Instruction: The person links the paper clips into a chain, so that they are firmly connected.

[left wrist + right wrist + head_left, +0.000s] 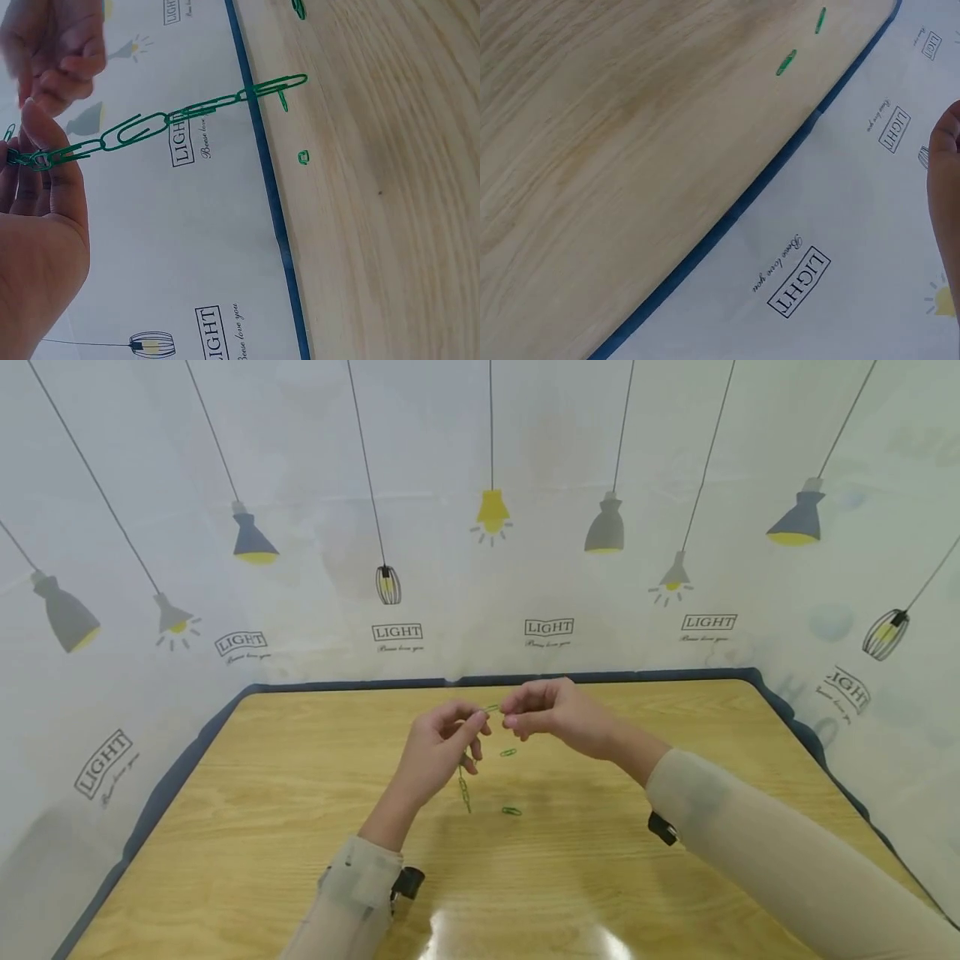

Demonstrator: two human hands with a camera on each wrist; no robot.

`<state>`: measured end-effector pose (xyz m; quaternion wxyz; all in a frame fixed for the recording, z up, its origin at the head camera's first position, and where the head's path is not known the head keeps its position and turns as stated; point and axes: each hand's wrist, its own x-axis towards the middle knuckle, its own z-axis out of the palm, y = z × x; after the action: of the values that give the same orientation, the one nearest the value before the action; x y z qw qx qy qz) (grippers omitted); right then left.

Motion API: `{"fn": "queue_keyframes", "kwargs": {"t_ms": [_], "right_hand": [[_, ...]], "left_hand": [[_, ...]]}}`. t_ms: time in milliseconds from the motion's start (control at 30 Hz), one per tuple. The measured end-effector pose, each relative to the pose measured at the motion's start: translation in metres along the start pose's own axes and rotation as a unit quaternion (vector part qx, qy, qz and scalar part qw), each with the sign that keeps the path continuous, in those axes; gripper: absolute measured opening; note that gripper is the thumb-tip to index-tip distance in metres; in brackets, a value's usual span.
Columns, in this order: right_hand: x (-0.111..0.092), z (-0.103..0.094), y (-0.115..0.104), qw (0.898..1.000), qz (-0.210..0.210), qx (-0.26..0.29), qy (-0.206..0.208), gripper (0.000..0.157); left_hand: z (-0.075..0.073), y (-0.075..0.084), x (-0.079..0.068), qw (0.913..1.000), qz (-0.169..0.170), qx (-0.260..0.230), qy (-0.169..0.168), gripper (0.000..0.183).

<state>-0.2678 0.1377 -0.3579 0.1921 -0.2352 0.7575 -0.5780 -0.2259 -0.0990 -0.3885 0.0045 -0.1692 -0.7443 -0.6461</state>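
Note:
My left hand [442, 743] grips the upper end of a chain of linked green paper clips [135, 135]. Below the fingers its lower links dangle over the table. Another green paper clip [492, 707] bridges the small gap between both hands in the head view. My right hand [558, 714] faces the left one, thumb and index finger pinching that clip's right end; the fingertips are small there. In the right wrist view only an edge of the right hand [946, 157] appears, its fingers cut off.
Loose green paper clips lie on the wooden table [300, 793]: one paper clip [508, 752] under the hands, another paper clip [512, 811] nearer me. Behind the table's dark blue edge [360, 683] rises a white sheet [450, 652] printed with lamps.

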Motion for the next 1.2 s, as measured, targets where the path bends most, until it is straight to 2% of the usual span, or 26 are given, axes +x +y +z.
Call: {"fn": "queue_keyframes", "kwargs": {"t_ms": [233, 400, 633, 767, 967, 1200], "right_hand": [[-0.003, 0.004, 0.036, 0.997, 0.035, -0.061, -0.016, 0.025], [-0.004, 0.011, 0.062, 0.991, 0.06, -0.108, -0.047, 0.029], [-0.003, 0.018, 0.088, 0.984, 0.061, -0.134, -0.097, 0.025], [-0.001, 0.022, 0.094, 0.982, 0.055, -0.148, -0.107, 0.024], [0.001, 0.025, 0.095, 0.973, 0.046, -0.188, -0.124, 0.015], [0.006, 0.028, 0.097, 0.97, 0.05, -0.206, -0.121, 0.01]], "left_hand": [[-0.001, 0.001, 0.001, 0.9999, -0.011, -0.003, 0.004, 0.022], [-0.001, 0.001, 0.0, 0.9999, -0.012, -0.008, 0.002, 0.022], [-0.001, -0.001, 0.0, 0.9999, -0.011, -0.006, -0.001, 0.022], [0.0, -0.001, 0.0, 0.9999, -0.011, -0.005, 0.001, 0.023], [0.0, -0.001, 0.0, 0.9999, -0.01, -0.007, -0.003, 0.023], [-0.003, -0.002, -0.001, 0.9998, -0.016, -0.011, 0.0, 0.023]]}}
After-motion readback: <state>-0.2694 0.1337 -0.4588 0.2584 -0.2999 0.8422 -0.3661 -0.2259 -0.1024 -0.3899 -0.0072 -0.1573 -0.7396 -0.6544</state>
